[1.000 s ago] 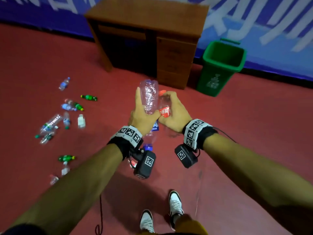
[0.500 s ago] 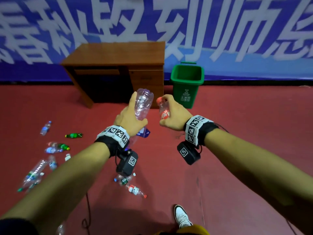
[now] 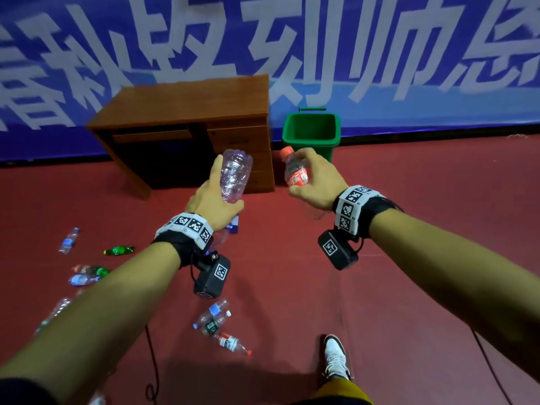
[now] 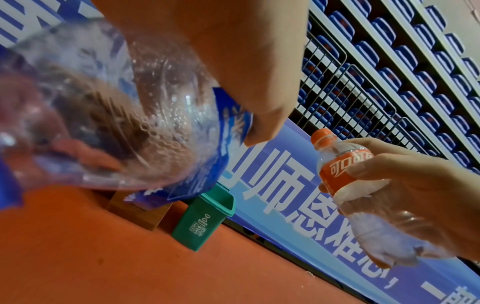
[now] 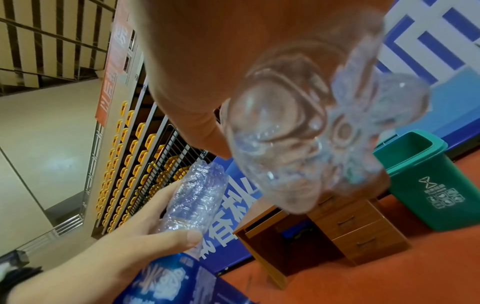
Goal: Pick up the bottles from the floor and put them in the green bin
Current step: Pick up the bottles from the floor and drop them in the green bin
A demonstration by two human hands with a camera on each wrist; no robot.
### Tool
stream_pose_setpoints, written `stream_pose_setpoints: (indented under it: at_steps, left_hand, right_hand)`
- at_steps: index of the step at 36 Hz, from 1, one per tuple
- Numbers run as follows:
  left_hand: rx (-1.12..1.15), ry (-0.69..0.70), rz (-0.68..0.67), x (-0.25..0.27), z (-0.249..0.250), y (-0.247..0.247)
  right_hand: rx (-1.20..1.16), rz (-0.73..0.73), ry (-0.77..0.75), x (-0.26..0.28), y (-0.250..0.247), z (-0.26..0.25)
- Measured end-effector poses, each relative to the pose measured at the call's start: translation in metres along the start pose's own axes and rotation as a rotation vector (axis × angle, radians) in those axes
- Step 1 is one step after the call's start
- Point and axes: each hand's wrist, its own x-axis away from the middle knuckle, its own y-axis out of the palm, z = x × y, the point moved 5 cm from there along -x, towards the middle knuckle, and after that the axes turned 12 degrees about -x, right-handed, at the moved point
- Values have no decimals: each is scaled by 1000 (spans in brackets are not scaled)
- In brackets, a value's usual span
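My left hand (image 3: 214, 200) grips a large clear crumpled bottle (image 3: 234, 173) with a blue label, base pointing up; the same bottle (image 4: 103, 107) fills the left wrist view. My right hand (image 3: 317, 182) holds a small clear bottle with a red cap and red label (image 3: 295, 171), also seen as the red-label bottle (image 4: 345, 172) and from its base (image 5: 298, 144). The green bin (image 3: 311, 131) stands open on the floor ahead, just beyond my right hand. More bottles lie on the red floor: a cluster (image 3: 220, 328) near my feet and several (image 3: 87, 273) at the left.
A brown wooden desk (image 3: 190, 112) with drawers stands left of the bin against a blue banner wall (image 3: 380, 54). My shoe (image 3: 334, 356) is at the bottom. A black cable (image 3: 152, 369) trails on the floor. Red floor lies open to the right.
The view has risen and turned toward the bin, which now sits nearer the centre. My two hands have drawn apart, each still holding its bottle.
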Motion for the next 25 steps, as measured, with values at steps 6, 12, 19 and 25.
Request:
stream_pose_setpoints:
  at_steps: [6, 12, 19, 25]
  left_hand:
    - [14, -18, -3, -62, 37, 10]
    - [26, -78, -20, -132, 78, 40]
    - [66, -67, -79, -210, 142, 73]
    - [54, 5, -106, -284, 173, 90]
  right_hand:
    - [2, 5, -48, -61, -37, 33]
    - [-18, 0, 15, -121, -83, 84]
    - [23, -31, 56, -187, -118, 134]
    - [15, -19, 76, -261, -130, 159]
